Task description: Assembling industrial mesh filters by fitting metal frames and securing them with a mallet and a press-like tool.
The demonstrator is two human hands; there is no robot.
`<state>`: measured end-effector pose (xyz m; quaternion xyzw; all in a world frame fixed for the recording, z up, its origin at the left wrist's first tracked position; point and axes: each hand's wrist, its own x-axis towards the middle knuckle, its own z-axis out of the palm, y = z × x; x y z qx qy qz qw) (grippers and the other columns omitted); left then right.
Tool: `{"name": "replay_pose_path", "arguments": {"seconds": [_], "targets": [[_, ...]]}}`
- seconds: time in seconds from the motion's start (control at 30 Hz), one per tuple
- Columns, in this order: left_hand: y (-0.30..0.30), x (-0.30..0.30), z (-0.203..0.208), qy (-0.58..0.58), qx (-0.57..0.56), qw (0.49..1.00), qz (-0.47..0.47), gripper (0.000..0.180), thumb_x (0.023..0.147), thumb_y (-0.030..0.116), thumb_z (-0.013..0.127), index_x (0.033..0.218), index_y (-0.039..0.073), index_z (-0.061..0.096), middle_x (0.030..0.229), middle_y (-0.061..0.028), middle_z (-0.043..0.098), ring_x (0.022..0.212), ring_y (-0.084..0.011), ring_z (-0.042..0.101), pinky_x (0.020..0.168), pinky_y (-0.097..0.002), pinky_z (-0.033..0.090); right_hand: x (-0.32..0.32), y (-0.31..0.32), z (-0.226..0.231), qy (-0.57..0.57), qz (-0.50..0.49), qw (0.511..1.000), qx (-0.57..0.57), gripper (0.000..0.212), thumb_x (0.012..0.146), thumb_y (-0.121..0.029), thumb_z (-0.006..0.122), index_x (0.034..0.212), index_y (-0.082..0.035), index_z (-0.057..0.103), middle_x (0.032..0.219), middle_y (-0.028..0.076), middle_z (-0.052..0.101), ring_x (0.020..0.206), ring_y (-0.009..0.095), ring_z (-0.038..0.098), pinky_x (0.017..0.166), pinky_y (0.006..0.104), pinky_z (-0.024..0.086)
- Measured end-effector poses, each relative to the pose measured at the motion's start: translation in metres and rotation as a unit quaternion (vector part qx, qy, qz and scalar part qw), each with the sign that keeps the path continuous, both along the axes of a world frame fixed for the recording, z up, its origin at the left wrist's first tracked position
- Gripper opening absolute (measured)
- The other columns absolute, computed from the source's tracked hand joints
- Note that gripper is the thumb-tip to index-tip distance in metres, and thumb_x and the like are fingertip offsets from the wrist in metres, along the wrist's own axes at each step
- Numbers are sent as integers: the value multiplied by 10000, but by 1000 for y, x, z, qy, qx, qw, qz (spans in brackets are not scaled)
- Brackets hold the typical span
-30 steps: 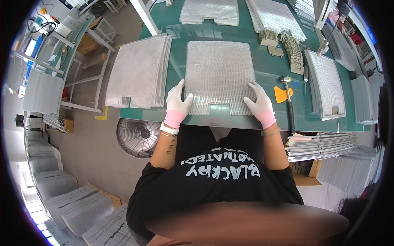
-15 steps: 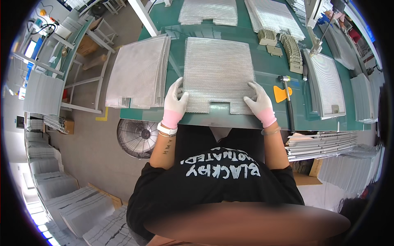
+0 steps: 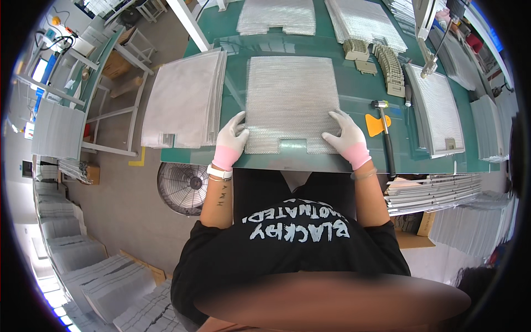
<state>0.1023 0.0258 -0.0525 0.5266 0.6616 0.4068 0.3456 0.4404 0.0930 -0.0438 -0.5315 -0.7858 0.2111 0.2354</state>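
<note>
A silvery mesh panel point(image 3: 292, 102) with a notch in its near edge lies on the green table in front of me. My left hand point(image 3: 232, 139), in a white glove with a pink cuff, is at its left edge, fingers apart and slightly curved. At the opposite edge is my right hand point(image 3: 348, 139), gloved alike. Its thumb reaches over the panel's near right corner and its fingers are spread along the side. Neither hand is closed round the panel.
Stacked mesh panels lie to the left point(image 3: 182, 102), at the far right point(image 3: 365, 25) and at the right point(image 3: 437, 110). Nearer on the right are a hammer point(image 3: 385, 133), an orange scraper point(image 3: 374, 125), a screwdriver point(image 3: 408, 95) and beige plastic pieces point(image 3: 389, 69). A floor fan point(image 3: 185, 185) stands below.
The mesh panel looks lower and flatter on the table than before. Both hands have shifted slightly left with the view and remain at its sides.
</note>
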Motion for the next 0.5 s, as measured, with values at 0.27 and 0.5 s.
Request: {"name": "replay_pose_path", "arguments": {"seconds": [0.27,0.5], "targets": [[1,5,-3,0,4,1000,10,591,898,56,639,1450,-33,447,1389,-171,576,1115,-177,637,957,-286,512,0,0,-12,19,-9,999,28,493,885,-295,665,1335,-105,597,1432,189,534,1304,348,524,1078,393,434],[-1,4,-8,11,36,999,17,594,889,99,649,1436,-33,459,1345,-189,605,1075,-221,678,919,-316,546,-3,2,15,31,-4,999,-28,478,855,-206,676,1314,-92,604,1390,177,572,1311,338,520,1090,393,427]]}}
